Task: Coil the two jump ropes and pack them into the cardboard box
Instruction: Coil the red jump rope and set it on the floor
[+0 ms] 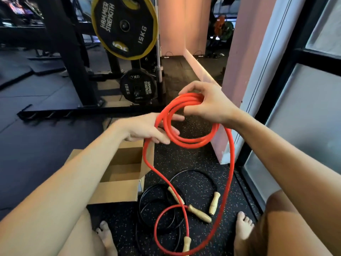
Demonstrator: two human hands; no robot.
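A red jump rope [191, 143] is partly wound into a coil held up in front of me. My right hand [208, 102] grips the top of the coil. My left hand [147, 130] holds its lower left side. Two loose red strands hang down to the floor, ending in wooden handles [199, 213]. A black jump rope [158, 206] with wooden handles [215, 203] lies in loose loops on the speckled floor between my feet. An open cardboard box [118, 191] stands on the floor below my left forearm.
A black weight rack [77, 71] with a yellow-rimmed 15 kg plate [125, 26] and a 10 kg plate [137, 86] stands ahead on the left. A pink wall [238, 89] and a glass door frame [287, 89] close the right side. My bare feet [243, 228] rest on the floor.
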